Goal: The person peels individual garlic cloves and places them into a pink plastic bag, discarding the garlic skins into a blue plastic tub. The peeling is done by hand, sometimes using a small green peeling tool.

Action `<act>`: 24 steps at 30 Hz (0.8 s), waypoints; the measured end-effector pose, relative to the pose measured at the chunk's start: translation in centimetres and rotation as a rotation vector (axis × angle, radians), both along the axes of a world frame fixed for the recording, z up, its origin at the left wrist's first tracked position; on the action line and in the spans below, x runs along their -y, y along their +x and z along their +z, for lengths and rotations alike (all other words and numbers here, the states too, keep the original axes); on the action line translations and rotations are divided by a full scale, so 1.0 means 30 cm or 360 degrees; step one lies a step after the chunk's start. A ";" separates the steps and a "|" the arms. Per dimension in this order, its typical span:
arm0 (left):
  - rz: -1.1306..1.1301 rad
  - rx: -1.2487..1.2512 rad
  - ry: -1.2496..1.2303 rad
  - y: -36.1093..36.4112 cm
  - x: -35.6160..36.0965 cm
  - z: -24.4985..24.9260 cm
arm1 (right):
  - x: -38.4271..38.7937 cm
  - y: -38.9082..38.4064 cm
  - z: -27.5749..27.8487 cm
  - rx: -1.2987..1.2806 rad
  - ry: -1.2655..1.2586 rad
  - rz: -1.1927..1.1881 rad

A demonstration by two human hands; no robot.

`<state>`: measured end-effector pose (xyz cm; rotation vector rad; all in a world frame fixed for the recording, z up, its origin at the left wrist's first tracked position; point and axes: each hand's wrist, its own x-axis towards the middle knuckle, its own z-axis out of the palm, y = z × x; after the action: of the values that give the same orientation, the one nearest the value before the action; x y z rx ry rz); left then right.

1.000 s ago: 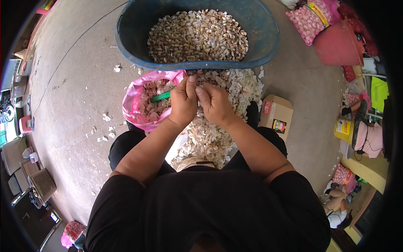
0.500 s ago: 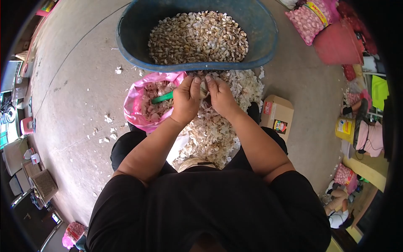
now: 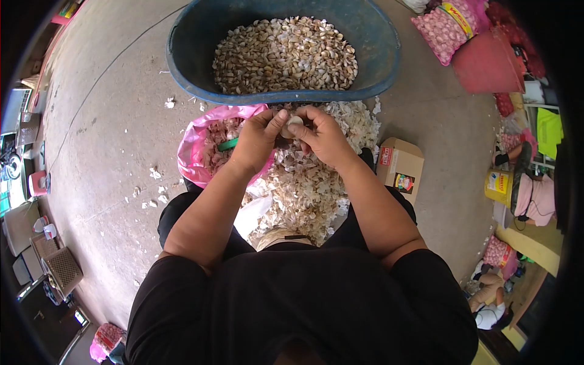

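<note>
My left hand is closed, with a green handle sticking out past its outer side; the rest of that tool is hidden by the hand. Between my two thumbs sits a pale piece of garlic, pinched by the fingers of my right hand. Both hands hover over a heap of papery garlic skins between my legs. To the left, a pink plastic bag holds more reddish garlic skins. Just beyond my fingertips stands a large blue tub with many loose garlic cloves inside.
A cardboard box lies to the right by my foot. Farther right are a red tub, mesh sacks of garlic and a yellow bucket. Another person is at the lower right. Scraps of skin litter the concrete floor.
My hands have turned and drawn slightly apart, showing the pale garlic between the thumbs. The green handle has shifted left and shows less.
</note>
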<state>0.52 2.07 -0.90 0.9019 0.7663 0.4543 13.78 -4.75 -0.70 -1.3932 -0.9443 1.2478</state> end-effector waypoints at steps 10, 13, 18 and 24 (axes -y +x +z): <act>-0.0047 0.0110 0.0226 -0.014 -0.015 0.005 | 0.001 0.049 0.019 -0.0759 -0.0105 -0.0251; -0.0049 0.0010 0.0357 -0.011 -0.011 0.022 | 0.007 0.048 0.010 -0.0732 -0.0145 -0.0155; 0.0017 -0.0005 0.0529 -0.014 -0.009 0.014 | 0.007 0.034 0.030 -0.1060 -0.0285 -0.0155; -0.0012 -0.0196 0.1089 -0.015 -0.005 0.015 | 0.011 0.010 0.010 -0.0466 -0.0532 0.0027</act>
<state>0.07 2.22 -0.45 1.5801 0.7260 0.6763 14.07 -5.08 -0.39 -1.4041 -0.5642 1.6257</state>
